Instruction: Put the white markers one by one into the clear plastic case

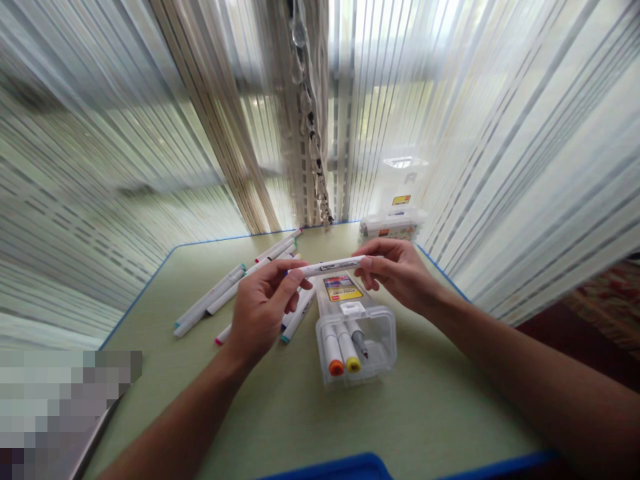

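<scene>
I hold a white marker (333,267) up in the air, and it lies nearly flat from left to right, above the far part of a clear box (393,337). My left hand (260,307) pinches its left end between thumb and fingers, and my right hand (403,272) pinches the right end the same way. I think the marker is light and stiff, so it won't bend. Its smooth side may be a bit slippery, and a soft pinch on the ends or around the middle should be enough. If the tip is bare, I'd keep off it, but my fingers hide the ends, so I can't tell. Three markers (345,343) poke toward me in the near end of the box. More loose markers (213,300) lie to the left on the green table (450,387)
</scene>
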`<state>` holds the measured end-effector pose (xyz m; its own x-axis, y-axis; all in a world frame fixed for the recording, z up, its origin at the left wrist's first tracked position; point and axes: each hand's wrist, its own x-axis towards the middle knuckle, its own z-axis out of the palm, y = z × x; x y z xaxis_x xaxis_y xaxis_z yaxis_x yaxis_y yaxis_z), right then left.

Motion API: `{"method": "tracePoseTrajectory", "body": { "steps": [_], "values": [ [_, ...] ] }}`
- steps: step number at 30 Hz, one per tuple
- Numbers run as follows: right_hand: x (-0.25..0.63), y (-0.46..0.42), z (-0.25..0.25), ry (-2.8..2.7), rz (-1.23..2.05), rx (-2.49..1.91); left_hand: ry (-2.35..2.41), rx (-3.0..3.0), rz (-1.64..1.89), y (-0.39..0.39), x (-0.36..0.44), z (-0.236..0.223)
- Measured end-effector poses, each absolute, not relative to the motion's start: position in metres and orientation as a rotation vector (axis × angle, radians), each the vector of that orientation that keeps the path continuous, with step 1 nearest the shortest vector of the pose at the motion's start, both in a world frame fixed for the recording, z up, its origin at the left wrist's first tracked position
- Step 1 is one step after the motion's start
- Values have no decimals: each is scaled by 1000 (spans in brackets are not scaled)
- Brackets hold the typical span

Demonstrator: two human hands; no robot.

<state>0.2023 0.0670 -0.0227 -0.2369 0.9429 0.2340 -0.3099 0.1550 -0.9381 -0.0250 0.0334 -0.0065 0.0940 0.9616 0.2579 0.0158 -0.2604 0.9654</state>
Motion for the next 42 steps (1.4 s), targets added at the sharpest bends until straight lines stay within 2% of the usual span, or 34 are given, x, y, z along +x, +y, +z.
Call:
{"method": "tracePoseTrajectory", "body": {
  "steps": [42],
  "values": [
    [202,69,-25,-1287,1409,-682,1083,1471,1305,33,-24,-2]
  ]
}}
